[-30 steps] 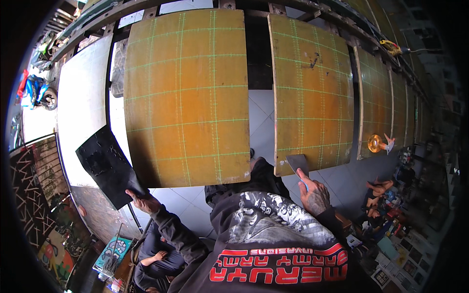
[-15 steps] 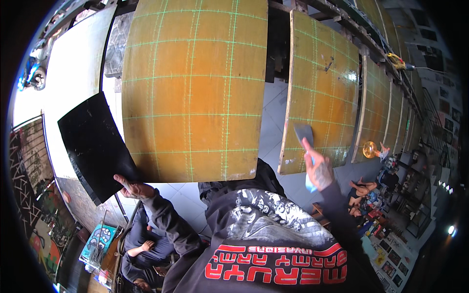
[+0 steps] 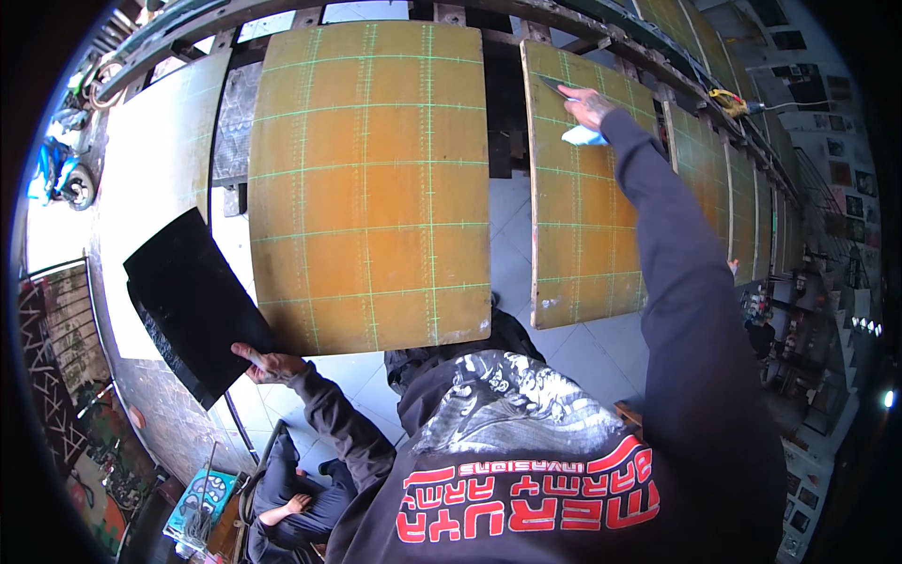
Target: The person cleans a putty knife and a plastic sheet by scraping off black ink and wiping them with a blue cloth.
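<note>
My left hand [image 3: 266, 363] grips the lower corner of a flat black sheet [image 3: 188, 303], held out to the left of a large ochre board with a green grid [image 3: 371, 179]. My right arm stretches up and far forward. My right hand [image 3: 588, 105] holds a small flat scraper blade [image 3: 556, 87] and a pale blue cloth [image 3: 584, 137] against the top of a second, narrower ochre grid board [image 3: 578, 207]. The blade's edge lies on that board's surface.
More ochre grid boards [image 3: 700, 150] run along a dark metal frame to the right. A white board [image 3: 150, 179] stands at the left. Pale floor tiles [image 3: 507, 244] show between the boards. A person sits low at the lower left [image 3: 291, 479]. A blue scooter [image 3: 58, 174] stands far left.
My right hand has risen with the scraper from the bottom edge of the narrow board to its top. My left hand with the black sheet shifted slightly right.
</note>
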Available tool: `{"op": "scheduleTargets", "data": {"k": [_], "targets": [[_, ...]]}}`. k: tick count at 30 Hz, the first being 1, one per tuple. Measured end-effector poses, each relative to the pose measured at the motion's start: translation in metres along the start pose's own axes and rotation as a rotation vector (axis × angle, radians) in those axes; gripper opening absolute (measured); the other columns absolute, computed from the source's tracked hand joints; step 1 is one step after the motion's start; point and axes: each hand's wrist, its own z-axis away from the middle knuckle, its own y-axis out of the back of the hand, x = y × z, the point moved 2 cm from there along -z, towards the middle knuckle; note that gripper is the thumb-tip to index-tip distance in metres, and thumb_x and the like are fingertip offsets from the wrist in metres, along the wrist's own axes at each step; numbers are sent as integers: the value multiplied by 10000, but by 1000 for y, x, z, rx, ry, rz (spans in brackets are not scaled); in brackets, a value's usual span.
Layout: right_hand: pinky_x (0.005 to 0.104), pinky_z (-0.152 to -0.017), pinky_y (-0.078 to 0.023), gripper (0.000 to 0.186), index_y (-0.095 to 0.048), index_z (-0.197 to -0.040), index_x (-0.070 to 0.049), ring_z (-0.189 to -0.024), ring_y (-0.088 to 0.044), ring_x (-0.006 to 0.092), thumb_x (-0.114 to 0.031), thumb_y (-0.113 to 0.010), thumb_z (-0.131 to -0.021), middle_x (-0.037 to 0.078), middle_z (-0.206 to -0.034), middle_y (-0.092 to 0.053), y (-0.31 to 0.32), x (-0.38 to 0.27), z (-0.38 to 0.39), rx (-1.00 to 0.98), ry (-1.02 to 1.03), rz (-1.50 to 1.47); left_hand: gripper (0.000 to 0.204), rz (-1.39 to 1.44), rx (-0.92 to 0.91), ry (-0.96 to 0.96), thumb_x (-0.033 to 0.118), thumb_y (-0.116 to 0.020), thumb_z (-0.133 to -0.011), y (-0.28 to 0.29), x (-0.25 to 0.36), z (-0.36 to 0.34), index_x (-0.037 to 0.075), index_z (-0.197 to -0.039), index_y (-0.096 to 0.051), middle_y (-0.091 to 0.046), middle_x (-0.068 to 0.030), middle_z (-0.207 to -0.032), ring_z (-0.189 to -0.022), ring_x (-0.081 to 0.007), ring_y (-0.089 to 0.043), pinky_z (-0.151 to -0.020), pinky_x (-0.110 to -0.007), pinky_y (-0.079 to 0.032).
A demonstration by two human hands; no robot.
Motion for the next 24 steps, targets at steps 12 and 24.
{"op": "scheduleTargets", "data": {"k": [12, 24], "targets": [[443, -806, -514, 444, -530, -1349, -254, -885, -658, 372, -188, -554, -910, 179, -1039, -666, -112, -101, 409, 127, -353, -350, 599, 24, -367, 410, 456, -404, -995, 4, 93, 20, -54, -1296, -489, -585, -187, -1047, -854, -248, -579, -808, -402, -479], [532, -666, -483, 463, -488, -1366, -209, -731, -605, 452, -185, -511, -904, 276, -778, -602, -126, -70, 243, 429, -197, -304, 452, 13, -631, 83, 237, -335, -1009, -33, 123, 56, 31, -1401, -427, -510, -147, -1376, -1206, -267, -542, -1045, -426, -372]]}}
